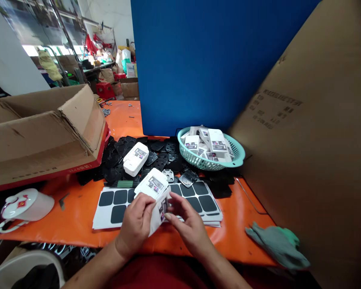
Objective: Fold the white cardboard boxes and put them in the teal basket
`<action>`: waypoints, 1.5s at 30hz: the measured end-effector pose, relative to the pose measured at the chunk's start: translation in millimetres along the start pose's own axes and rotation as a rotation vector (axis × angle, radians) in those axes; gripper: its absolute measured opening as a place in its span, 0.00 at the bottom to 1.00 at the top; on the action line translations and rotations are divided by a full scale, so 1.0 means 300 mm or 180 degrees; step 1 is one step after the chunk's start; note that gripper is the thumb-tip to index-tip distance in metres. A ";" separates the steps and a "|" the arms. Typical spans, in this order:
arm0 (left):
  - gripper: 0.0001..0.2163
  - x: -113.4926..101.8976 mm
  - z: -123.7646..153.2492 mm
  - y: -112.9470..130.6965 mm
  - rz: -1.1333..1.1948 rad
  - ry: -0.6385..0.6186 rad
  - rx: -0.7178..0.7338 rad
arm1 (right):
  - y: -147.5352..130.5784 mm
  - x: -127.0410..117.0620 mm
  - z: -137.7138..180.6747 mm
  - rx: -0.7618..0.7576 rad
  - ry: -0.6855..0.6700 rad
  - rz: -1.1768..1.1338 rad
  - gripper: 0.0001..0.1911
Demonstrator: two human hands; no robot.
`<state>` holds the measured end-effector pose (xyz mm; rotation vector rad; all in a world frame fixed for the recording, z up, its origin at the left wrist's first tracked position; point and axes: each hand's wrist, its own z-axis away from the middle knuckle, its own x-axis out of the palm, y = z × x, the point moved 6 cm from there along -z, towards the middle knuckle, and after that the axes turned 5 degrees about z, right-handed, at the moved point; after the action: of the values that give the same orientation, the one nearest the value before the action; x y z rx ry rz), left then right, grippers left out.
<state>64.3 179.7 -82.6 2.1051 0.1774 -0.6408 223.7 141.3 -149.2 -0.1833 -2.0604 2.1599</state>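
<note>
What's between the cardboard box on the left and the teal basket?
In the head view, black pieces and a stack of white cards lie there.

White printed card (155, 222), orange table (228, 241)

This looks like a small workshop. The worktop (124, 122) is covered with orange sheeting, and across its middle lies a heap of black parts (160, 161), many of similar form. In front of them are sheets (100, 218) with rows of dark rounded pads (119, 214). A light green basket (200, 163), right of the centre, is full of white printed packets (218, 141). Little metal pieces (106, 112) lie scattered toward the far side. An open cardboard box (33, 138) stands at the left, and a grey glove (278, 244) lies at the lower right. In the upper left of the frame there are metal poles (65, 32) and a red stool (105, 91).
</note>
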 end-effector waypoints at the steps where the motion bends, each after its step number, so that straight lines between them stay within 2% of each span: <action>1: 0.06 0.009 0.021 0.011 0.0020 0.0060 0.0071 | 0.020 -0.004 0.006 0.0184 0.0070 -0.0202 0.24; 6: 0.11 0.055 0.111 0.046 -0.0459 0.0166 0.0860 | 0.103 -0.050 0.075 0.1031 0.0361 -0.0992 0.19; 9: 0.12 0.072 0.134 0.069 -0.0884 0.0061 0.1358 | 0.121 -0.051 0.140 0.1429 0.0159 -0.1167 0.18; 13: 0.12 0.079 0.126 0.109 -0.1024 -0.0191 0.1876 | 0.133 -0.033 0.207 0.1390 -0.0095 -0.1288 0.18; 16: 0.10 0.095 0.114 0.120 -0.1215 -0.0349 0.1916 | 0.176 -0.034 0.228 0.1401 -0.0103 -0.1284 0.19; 18: 0.09 0.123 0.127 0.122 -0.1482 -0.0465 0.1956 | 0.207 -0.051 0.229 0.1492 -0.0017 -0.1049 0.20; 20: 0.12 0.162 0.160 0.114 -0.1763 -0.0579 0.1951 | 0.215 -0.067 0.220 0.1467 -0.0030 -0.0734 0.23; 23: 0.21 0.219 0.214 0.072 -0.1773 -0.0900 0.1455 | 0.179 -0.065 0.199 0.1331 -0.0327 -0.0366 0.25; 26: 0.14 0.264 0.238 0.014 -0.0894 -0.1497 0.0471 | 0.093 -0.050 0.171 0.0966 -0.0585 -0.0030 0.21; 28: 0.07 0.271 0.224 -0.011 -0.0174 -0.1629 -0.0249 | 0.017 -0.049 0.146 0.0332 -0.0649 0.0453 0.15; 29: 0.05 0.265 0.211 -0.018 0.0154 -0.1535 -0.0591 | -0.020 -0.060 0.135 -0.0060 -0.0506 0.0718 0.12; 31: 0.06 0.246 0.187 -0.026 0.0783 -0.1189 -0.1141 | -0.070 -0.104 0.125 -0.0706 0.0073 0.1150 0.08; 33: 0.10 0.236 0.185 -0.027 0.1392 -0.0945 -0.1463 | -0.067 -0.149 0.130 -0.0926 0.0546 0.1287 0.08; 36: 0.23 0.245 0.220 -0.024 0.2091 -0.0957 -0.1559 | 0.009 -0.170 0.149 -0.0657 0.0573 0.1070 0.07; 37: 0.25 0.249 0.235 -0.027 0.2250 -0.0987 -0.1571 | 0.038 -0.172 0.162 -0.0537 0.0606 0.0965 0.08; 40: 0.20 0.268 0.274 -0.044 0.2709 -0.1163 -0.1796 | 0.119 -0.156 0.210 -0.0073 0.0665 0.0580 0.12; 42: 0.15 0.282 0.287 -0.057 0.2894 -0.1289 -0.2066 | 0.171 -0.116 0.236 0.0368 0.0375 0.0157 0.14; 45: 0.18 0.278 0.277 -0.073 0.2653 -0.1202 -0.2214 | 0.210 -0.059 0.254 0.0930 -0.0019 -0.0518 0.16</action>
<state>96.6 116.6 -179.0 1.1885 -0.5862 -0.3651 225.0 60.5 -208.8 0.0244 -1.6702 2.3236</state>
